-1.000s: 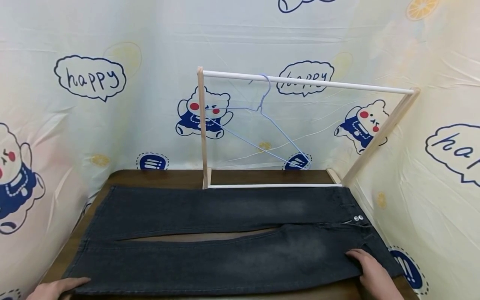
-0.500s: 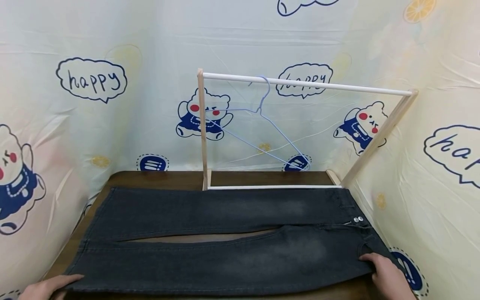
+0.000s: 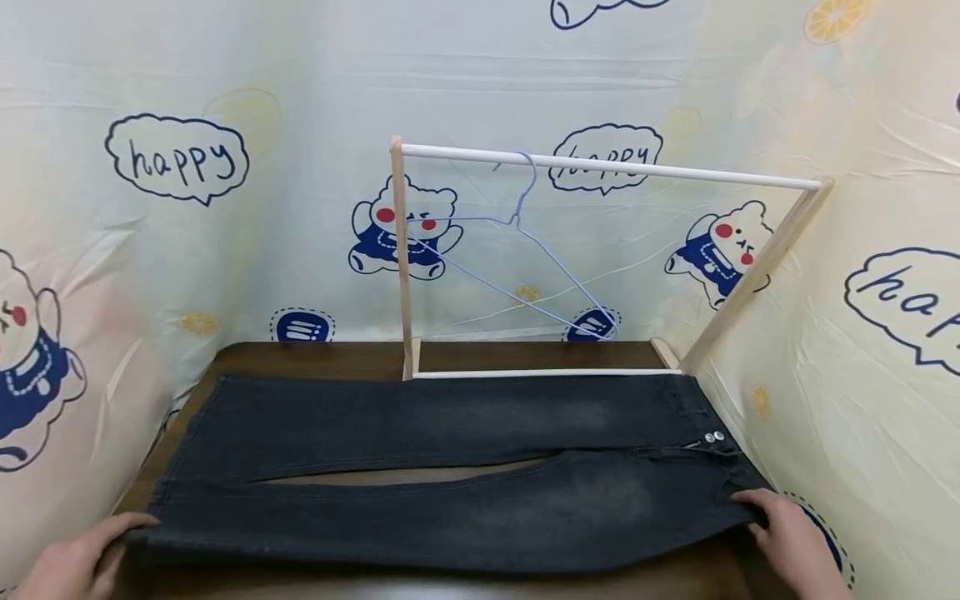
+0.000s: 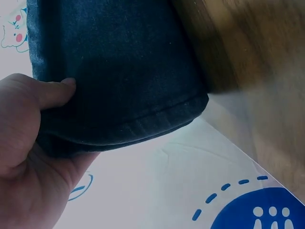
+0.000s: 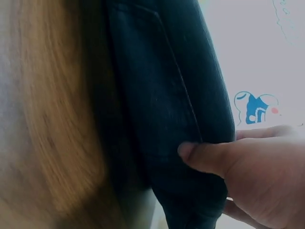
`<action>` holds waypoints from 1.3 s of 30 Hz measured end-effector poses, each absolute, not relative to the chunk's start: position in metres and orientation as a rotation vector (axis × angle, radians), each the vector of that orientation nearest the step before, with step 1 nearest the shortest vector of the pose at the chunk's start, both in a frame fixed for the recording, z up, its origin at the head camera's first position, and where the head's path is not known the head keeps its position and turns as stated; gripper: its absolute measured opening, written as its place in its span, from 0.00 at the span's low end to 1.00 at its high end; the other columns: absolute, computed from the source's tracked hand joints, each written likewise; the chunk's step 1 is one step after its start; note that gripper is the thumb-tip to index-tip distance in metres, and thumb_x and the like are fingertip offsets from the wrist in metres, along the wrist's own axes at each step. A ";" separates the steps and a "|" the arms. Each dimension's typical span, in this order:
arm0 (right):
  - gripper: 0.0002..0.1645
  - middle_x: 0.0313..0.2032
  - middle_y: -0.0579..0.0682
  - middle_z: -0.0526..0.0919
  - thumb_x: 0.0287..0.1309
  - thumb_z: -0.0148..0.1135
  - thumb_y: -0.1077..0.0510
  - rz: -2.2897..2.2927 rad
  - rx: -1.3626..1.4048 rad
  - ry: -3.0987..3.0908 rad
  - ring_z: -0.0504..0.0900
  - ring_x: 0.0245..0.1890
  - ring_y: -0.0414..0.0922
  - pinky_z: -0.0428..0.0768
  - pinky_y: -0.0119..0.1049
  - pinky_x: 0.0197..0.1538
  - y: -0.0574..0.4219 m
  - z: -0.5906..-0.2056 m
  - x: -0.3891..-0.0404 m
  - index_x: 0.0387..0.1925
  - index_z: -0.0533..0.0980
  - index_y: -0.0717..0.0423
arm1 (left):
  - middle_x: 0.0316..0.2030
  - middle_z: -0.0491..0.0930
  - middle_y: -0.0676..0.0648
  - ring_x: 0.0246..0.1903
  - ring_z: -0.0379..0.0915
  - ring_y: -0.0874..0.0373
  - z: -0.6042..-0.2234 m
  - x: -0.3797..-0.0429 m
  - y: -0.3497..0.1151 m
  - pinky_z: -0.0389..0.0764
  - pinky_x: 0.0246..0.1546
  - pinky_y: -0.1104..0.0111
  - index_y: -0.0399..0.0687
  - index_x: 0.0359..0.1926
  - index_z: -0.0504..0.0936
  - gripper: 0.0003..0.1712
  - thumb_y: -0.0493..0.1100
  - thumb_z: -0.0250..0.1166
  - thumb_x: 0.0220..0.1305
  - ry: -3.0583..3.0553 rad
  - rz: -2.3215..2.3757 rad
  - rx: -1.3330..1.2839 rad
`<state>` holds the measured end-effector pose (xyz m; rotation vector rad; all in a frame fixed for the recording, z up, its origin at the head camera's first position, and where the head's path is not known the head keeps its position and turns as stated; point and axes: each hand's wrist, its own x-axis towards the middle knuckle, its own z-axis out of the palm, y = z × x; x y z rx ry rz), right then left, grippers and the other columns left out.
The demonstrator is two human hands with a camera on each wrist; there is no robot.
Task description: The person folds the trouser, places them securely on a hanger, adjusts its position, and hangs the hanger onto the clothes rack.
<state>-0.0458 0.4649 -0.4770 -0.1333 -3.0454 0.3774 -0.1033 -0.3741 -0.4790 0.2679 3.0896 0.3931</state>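
A pair of dark grey jeans (image 3: pixel 450 525) lies spread across the table, legs to the left and waistband with two metal buttons to the right. My left hand (image 3: pixel 78 554) pinches the near leg's hem corner between thumb and fingers; in the left wrist view that hem (image 4: pixel 157 119) is raised off the table. At the waist end, my right hand (image 3: pixel 791 537) grips the near side edge, thumb on top, also seen in the right wrist view, where the denim (image 5: pixel 167 119) hangs lifted. The near edge of the jeans bows up between both hands.
Behind the jeans stands a rack with wooden posts (image 3: pixel 402 258) and a white top bar (image 3: pixel 637 169). A blue wire hanger (image 3: pixel 558 258) hangs from it. Printed curtains (image 3: pixel 300 233) surround the brown table (image 3: pixel 315 358).
Both hands have lifted the near edge of the jeans off the table. My right hand has shifted right along the edge to the waist; my left hand has risen with the hem.
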 end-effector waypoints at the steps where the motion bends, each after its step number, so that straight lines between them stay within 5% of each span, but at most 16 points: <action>1: 0.21 0.45 0.64 0.86 0.43 0.71 0.76 0.373 -0.123 -3.020 0.83 0.47 0.68 0.80 0.62 0.45 0.466 -0.477 -0.046 0.43 0.85 0.60 | 0.21 0.68 0.54 0.15 0.57 0.64 -0.478 -0.105 -0.375 0.60 0.20 0.69 0.32 0.45 0.83 0.16 0.21 0.57 0.57 3.103 0.387 0.290; 9: 0.20 0.43 0.62 0.87 0.39 0.75 0.76 0.348 0.000 -2.872 0.83 0.46 0.66 0.79 0.59 0.47 0.473 -0.480 -0.049 0.39 0.85 0.61 | 0.34 0.83 0.44 0.20 0.62 0.63 -0.475 -0.114 -0.384 0.64 0.22 0.69 0.34 0.45 0.85 0.16 0.22 0.65 0.53 3.109 0.340 0.321; 12: 0.23 0.39 0.56 0.88 0.33 0.76 0.77 0.312 0.102 -2.734 0.85 0.41 0.56 0.80 0.37 0.45 0.479 -0.486 -0.051 0.36 0.85 0.58 | 0.33 0.82 0.43 0.20 0.63 0.60 -0.471 -0.116 -0.383 0.64 0.22 0.68 0.31 0.46 0.84 0.16 0.22 0.65 0.54 3.098 0.365 0.298; 17: 0.27 0.34 0.53 0.87 0.27 0.74 0.81 0.313 0.232 -2.562 0.82 0.36 0.43 0.63 0.12 0.46 0.487 -0.491 -0.056 0.34 0.85 0.58 | 0.30 0.80 0.43 0.16 0.59 0.64 -0.467 -0.118 -0.380 0.61 0.21 0.69 0.30 0.45 0.83 0.16 0.21 0.64 0.54 3.147 0.439 0.307; 20: 0.28 0.34 0.55 0.87 0.27 0.72 0.83 0.328 0.267 -2.527 0.81 0.38 0.37 0.60 0.09 0.48 0.489 -0.490 -0.061 0.35 0.85 0.59 | 0.32 0.84 0.39 0.19 0.58 0.67 -0.466 -0.121 -0.381 0.61 0.22 0.70 0.34 0.42 0.85 0.17 0.20 0.66 0.51 3.227 0.437 0.383; 25: 0.28 0.34 0.57 0.87 0.27 0.72 0.83 0.324 0.300 -2.487 0.80 0.38 0.29 0.64 0.09 0.47 0.492 -0.486 -0.070 0.36 0.85 0.62 | 0.34 0.86 0.34 0.24 0.74 0.61 -0.462 -0.130 -0.383 0.78 0.24 0.60 0.36 0.39 0.86 0.17 0.20 0.68 0.48 3.266 0.439 0.418; 28: 0.27 0.32 0.58 0.87 0.27 0.73 0.83 0.324 0.305 -2.459 0.82 0.35 0.34 0.66 0.11 0.44 0.494 -0.483 -0.074 0.36 0.85 0.63 | 0.34 0.85 0.33 0.27 0.79 0.50 -0.457 -0.136 -0.383 0.80 0.27 0.48 0.35 0.38 0.86 0.16 0.19 0.67 0.48 3.263 0.475 0.389; 31: 0.26 0.32 0.58 0.87 0.28 0.73 0.83 0.314 0.300 -2.449 0.83 0.33 0.42 0.67 0.13 0.43 0.495 -0.481 -0.078 0.35 0.85 0.63 | 0.33 0.85 0.33 0.28 0.81 0.45 -0.452 -0.141 -0.382 0.80 0.26 0.47 0.35 0.38 0.86 0.16 0.19 0.68 0.48 3.302 0.491 0.412; 35: 0.25 0.33 0.58 0.87 0.33 0.71 0.83 0.306 0.287 -2.457 0.83 0.33 0.47 0.67 0.16 0.43 0.496 -0.479 -0.083 0.37 0.84 0.62 | 0.32 0.86 0.37 0.26 0.79 0.60 -0.448 -0.146 -0.381 0.77 0.21 0.61 0.37 0.37 0.86 0.18 0.19 0.69 0.45 3.373 0.454 0.499; 39: 0.24 0.36 0.60 0.87 0.41 0.66 0.84 0.341 0.274 -2.453 0.81 0.37 0.40 0.64 0.13 0.47 0.497 -0.479 -0.088 0.41 0.83 0.63 | 0.29 0.86 0.41 0.21 0.69 0.73 -0.446 -0.151 -0.382 0.66 0.19 0.70 0.39 0.35 0.87 0.18 0.18 0.71 0.43 3.422 0.451 0.567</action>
